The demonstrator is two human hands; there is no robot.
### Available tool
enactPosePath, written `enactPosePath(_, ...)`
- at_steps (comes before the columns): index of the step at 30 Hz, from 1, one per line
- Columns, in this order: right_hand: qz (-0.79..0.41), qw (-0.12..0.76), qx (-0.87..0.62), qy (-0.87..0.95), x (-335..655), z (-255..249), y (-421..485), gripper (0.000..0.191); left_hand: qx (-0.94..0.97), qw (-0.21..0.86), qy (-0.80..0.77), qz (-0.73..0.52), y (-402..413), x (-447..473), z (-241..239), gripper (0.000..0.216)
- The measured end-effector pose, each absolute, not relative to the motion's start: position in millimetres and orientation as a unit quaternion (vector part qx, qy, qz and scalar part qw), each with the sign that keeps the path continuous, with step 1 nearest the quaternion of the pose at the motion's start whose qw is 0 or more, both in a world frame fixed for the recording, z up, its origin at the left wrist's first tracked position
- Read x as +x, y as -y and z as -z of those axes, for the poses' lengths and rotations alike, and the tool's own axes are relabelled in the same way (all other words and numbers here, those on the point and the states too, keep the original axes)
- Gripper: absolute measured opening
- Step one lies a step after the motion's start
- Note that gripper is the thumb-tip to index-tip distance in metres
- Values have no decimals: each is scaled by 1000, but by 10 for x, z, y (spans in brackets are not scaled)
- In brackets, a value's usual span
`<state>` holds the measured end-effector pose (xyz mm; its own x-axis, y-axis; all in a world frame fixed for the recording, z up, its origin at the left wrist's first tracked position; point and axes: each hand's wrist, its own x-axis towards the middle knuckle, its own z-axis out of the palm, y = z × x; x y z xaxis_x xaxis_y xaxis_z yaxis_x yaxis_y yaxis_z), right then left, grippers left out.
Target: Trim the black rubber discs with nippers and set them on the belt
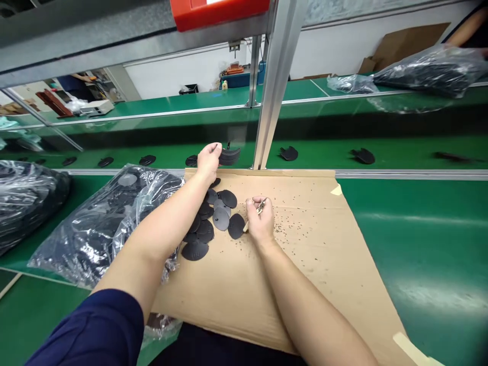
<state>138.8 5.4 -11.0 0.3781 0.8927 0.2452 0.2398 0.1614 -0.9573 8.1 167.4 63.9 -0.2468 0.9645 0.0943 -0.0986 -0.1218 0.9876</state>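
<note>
Stretched out over the back edge of the cardboard, my left hand (209, 158) pinches a curved black piece (229, 156) with fine lines along it, above the green belt. My right hand (261, 218) is closed around a small slim tool (261, 205) with a metallic part at the top and a pale end below the fist. That pale end is close to a black oval piece (236, 226) lying flat. More black oval pieces (221, 218) overlap in a loose pile left of my right hand. Tiny dark scraps (292, 223) dot the cardboard to its right.
A cardboard sheet (324, 284) covers the bench before me. Clear bags of black pieces (87, 234) lie at left. Black pieces (288, 153) are spaced along the green belt (324, 152). A metal post (278, 76) rises behind the cardboard. Another person's arm (467, 30) shows at far right.
</note>
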Motion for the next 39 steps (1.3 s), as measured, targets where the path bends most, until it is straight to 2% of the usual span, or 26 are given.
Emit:
enactPosePath(3, -254, 513, -615, 542, 1485, -19, -46, 25, 372, 494, -467, -632, -1119, -103, -760, 13)
enactPosePath(5, -244, 388, -649, 607, 1530, -104, -15, 23, 337, 518, -478, -624, -745, -204, -757, 14)
enactPosePath(8, -245, 183, -687, 659, 1520, -195, 57, 26, 321, 575, -474, -585, -251, -290, -655, 28)
enactPosePath(11, -248, 102, -693, 669, 1450, -240, 115, 30, 334, 615, -447, -557, 102, -285, -500, 45)
enactPosePath(14, -246, 105, -686, 677, 1423, -258, 123, 21, 346, 608, -438, -564, 286, -220, -358, 50)
enactPosePath(16, -258, 143, -681, 670, 1459, -255, 102, 15, 345, 589, -436, -586, 325, -169, -291, 51)
enactPosePath(19, -290, 283, -670, 622, 1564, -232, 54, 13, 334, 575, -438, -606, 301, -115, -228, 56)
enactPosePath(22, -340, 439, -593, 584, 1655, -212, 27, 18, 329, 591, -437, -593, 228, -101, -164, 59)
enactPosePath(25, -415, 505, -490, 576, 1701, -214, 32, 20, 321, 619, -420, -581, 148, -117, -72, 57)
enactPosePath(31, -455, 534, -441, 560, 1776, -208, 57, 24, 306, 649, -393, -575, 95, -149, 24, 53)
enactPosePath(34, -478, 488, -422, 596, 1750, -190, 88, 23, 317, 669, -373, -560, 157, -126, 20, 50)
enactPosePath(39, -417, 406, -452, 676, 1627, -134, 120, 21, 366, 649, -390, -541, 242, -93, 85, 51)
